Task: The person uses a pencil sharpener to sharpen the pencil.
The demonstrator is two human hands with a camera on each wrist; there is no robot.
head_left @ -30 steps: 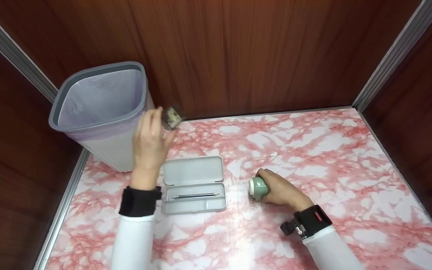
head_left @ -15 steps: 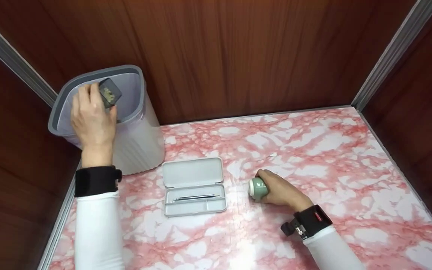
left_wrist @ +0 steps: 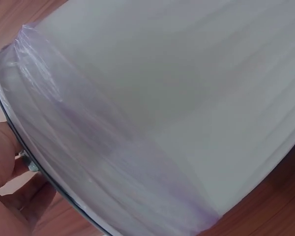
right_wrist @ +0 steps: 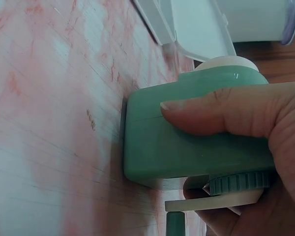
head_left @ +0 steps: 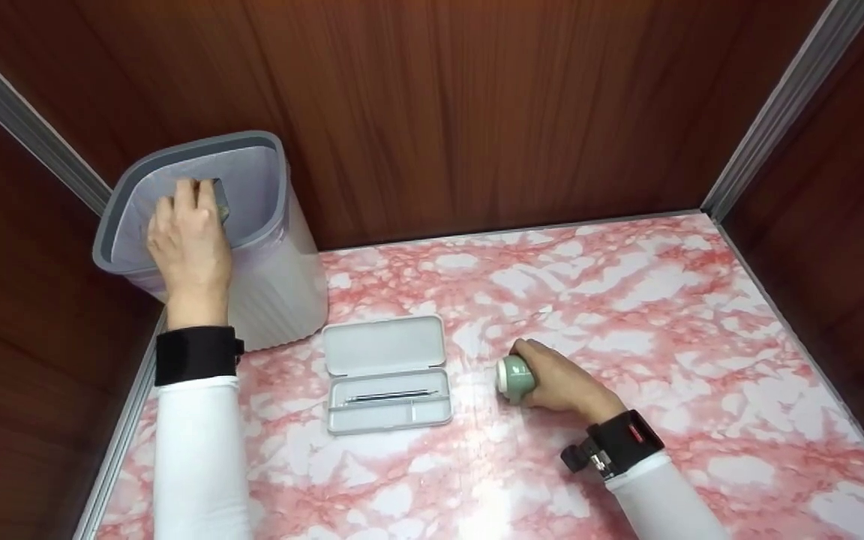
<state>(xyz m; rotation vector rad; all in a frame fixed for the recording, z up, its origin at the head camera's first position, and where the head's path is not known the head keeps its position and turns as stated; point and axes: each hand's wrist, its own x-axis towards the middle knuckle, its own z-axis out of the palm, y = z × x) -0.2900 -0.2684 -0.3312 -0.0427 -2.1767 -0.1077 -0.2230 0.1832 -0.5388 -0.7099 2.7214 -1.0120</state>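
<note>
My left hand [head_left: 190,240] is over the open mouth of the trash bin [head_left: 274,292], gripping a small dark see-through shavings drawer [head_left: 220,196]. Fingers and palm hide most of the drawer; in the left wrist view only a sliver shows past the bin's rim. On the table, my right hand [head_left: 563,379] holds a green hand-crank pencil sharpener [right_wrist: 187,147], thumb along its side. The crank arm [right_wrist: 211,201] and ridged dial face the lower side of the right wrist view. Between the hands lies an open pencil case [head_left: 385,346] with slim pencils [head_left: 391,395] inside.
The bin has a grey rim [head_left: 106,244] and a pale purple liner. Wood-grain panels [head_left: 477,112] enclose the pink-and-white marbled table [head_left: 627,300] at the back and sides. A small brown speck [right_wrist: 90,119] lies near the sharpener.
My left hand has carried the drawer left from above the table to the bin, then tipped it so its inside with the shavings turns away. The right hand and sharpener stay put.
</note>
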